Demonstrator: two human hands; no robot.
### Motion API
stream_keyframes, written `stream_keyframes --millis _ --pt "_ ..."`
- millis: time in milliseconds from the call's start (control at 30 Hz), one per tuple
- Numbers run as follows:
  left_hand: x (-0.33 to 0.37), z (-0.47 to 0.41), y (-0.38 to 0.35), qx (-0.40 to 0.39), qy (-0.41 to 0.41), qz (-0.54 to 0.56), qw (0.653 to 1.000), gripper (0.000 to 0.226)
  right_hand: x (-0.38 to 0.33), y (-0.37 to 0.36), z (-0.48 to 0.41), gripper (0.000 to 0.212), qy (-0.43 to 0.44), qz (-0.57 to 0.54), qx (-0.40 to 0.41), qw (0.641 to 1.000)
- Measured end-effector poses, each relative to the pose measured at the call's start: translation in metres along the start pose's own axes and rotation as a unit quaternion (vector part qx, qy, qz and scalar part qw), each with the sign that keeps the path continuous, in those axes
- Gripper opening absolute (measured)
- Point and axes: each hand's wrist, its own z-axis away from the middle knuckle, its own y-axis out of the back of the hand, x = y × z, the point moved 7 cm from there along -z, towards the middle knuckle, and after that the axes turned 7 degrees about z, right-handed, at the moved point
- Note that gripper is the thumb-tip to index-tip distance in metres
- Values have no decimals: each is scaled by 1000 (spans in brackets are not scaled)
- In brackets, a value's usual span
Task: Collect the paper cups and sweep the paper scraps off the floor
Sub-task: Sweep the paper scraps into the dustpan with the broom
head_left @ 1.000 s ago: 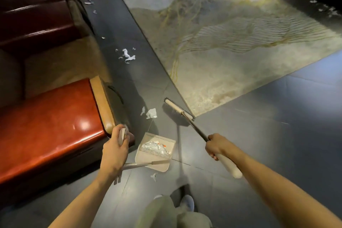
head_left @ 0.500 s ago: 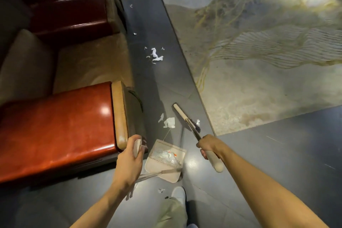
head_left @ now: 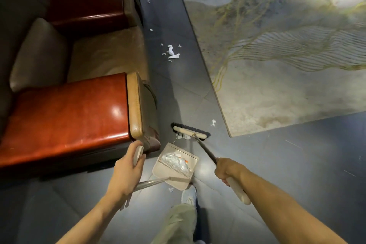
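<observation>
Head view: the left hand (head_left: 128, 166) is curled round the pale grip of a long-handled dustpan (head_left: 178, 183), which sits on the dark tiled floor (head_left: 287, 164) just beside the corner of a red leather sofa (head_left: 65, 113). Crumpled white paper (head_left: 176, 159) with an orange fleck lies in the pan. The right hand (head_left: 227, 168) is wrapped round the handle of a broom (head_left: 190, 132), whose head rests on the floor just beyond the pan's mouth, with a few paper scraps (head_left: 183, 136) touching its near side. One scrap (head_left: 213, 123) lies near the corner of the patterned rug (head_left: 277, 45). A cluster of scraps (head_left: 172, 52) lies farther along the floor between sofa and rug. A pale shoe (head_left: 189, 196) stands just behind the pan.
</observation>
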Motion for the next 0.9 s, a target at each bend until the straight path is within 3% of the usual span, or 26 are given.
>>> stream_keyframes --millis 400,667,900 --pt "-94 179 78 33 45 1 998 24 43 -163 122 48 27 63 -50 996" --pt "-165 245 113 -24 48 -6 999 29 40 -268 176 45 21 -6 -49 999" --pt "-197 278 123 -71 26 -34 997 32 36 -311 215 45 0 -51 14 999"
